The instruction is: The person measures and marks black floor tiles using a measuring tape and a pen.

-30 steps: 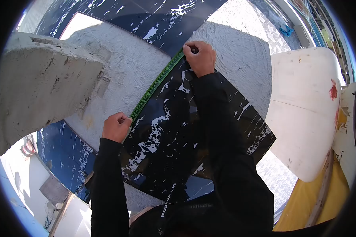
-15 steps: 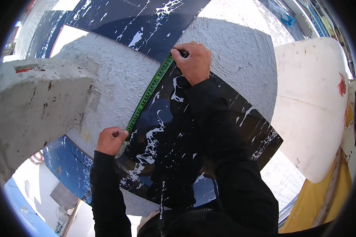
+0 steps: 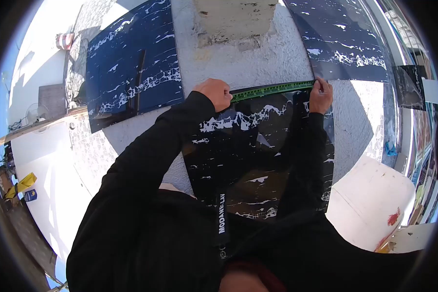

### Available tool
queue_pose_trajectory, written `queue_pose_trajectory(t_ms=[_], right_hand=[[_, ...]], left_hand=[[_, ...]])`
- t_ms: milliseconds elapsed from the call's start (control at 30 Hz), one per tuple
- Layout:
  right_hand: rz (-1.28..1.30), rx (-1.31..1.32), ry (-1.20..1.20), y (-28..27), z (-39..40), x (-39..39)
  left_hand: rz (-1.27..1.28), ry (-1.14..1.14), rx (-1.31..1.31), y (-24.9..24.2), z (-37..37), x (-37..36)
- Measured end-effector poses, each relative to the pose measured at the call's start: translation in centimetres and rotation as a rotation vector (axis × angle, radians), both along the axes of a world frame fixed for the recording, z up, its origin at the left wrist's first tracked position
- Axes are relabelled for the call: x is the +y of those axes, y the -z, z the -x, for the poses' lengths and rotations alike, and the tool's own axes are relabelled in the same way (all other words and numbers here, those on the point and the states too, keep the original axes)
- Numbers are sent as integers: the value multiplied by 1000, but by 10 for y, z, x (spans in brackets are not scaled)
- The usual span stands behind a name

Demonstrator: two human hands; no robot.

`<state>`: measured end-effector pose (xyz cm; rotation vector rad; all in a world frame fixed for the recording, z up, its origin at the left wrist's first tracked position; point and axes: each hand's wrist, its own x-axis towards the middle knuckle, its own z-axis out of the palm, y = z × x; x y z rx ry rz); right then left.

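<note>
- A green measuring tape [image 3: 272, 90] lies stretched along the top edge of a black marble-patterned tile [image 3: 258, 151], which lies flat on a rough grey mortar bed [image 3: 238, 68].
- The left hand [image 3: 214, 94] is curled into a fist at the tape's left end; its grip is pressed together on that end.
- The right hand [image 3: 321, 95] sits at the tape's right end, at the tile's upper right corner, fingertips pinching the tape down against the tile.
- Both black sleeves cross the tile from below and hide much of its lower half; a lanyard [image 3: 221, 219] hangs over its lower edge.
- Just above the tape, a concrete block [image 3: 236, 19] stands on the mortar, close to the tile's top edge.
- A dark blue marbled tile [image 3: 131, 63] lies to the upper left, apart from the black one with bare mortar between them.
- Another dark blue tile [image 3: 345, 44] lies to the upper right, its lower corner near the right hand.
- A white bucket [image 3: 370, 204] with a red mark sits at the lower right, beside the tile's right edge.
- A small blue object [image 3: 389, 147] lies on the patterned floor at the far right.
</note>
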<state>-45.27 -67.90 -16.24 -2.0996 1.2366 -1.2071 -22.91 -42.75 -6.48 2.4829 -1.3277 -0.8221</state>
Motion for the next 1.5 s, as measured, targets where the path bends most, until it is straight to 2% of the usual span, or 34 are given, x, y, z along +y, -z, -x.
queue_pose_trajectory(t_ms=[100,133,200,233,300,367,400,433,500,567,667,767,1033,1167,1233,1300,1333,1433,1500], right_hand=[[-189,-17,-203,-26,-62,91],[-285,-56,-279,-19,-85,120],[-488,-41,-433,-2,-131,179],[-511,-30,-481,5,-152,205],[-585,-4,-516,2,-183,243],[-516,95,-535,6,-208,259],[-458,190,-546,6,-214,266],[-458,207,-545,6,-219,270],[-495,399,-521,6,-227,275],[-477,450,-533,8,-229,276],[-478,446,-537,9,-228,281],[-492,423,-541,8,-232,280],[-487,497,-499,3,-232,283],[-489,414,-450,-2,-233,286],[-489,208,-459,-27,-226,294],[-609,100,-571,-57,-217,318],[-698,50,-624,-57,-213,339],[-755,127,-771,-36,-200,399],[-751,141,-749,-36,-188,417]], left_hand=[[33,73,52,-5,-85,100],[162,76,-52,4,-112,143],[-15,-13,-54,-3,-157,214],[-71,-56,-52,-4,-173,243],[-27,-97,-63,13,-200,294],[36,-117,-200,18,-212,324],[21,-175,-154,19,-214,332],[25,-178,-138,21,-218,336],[-14,-179,-102,26,-223,346],[-5,-191,-93,31,-227,352],[-82,-215,-42,32,-229,355],[-6,-209,-153,52,-233,362],[-19,-206,-143,56,-237,359],[39,-161,-127,38,-229,352],[-34,-199,-25,19,-217,341],[19,-195,139,10,-194,334],[15,-201,212,11,-178,329],[-61,-171,413,37,-137,314],[13,-207,354,48,-107,304]])
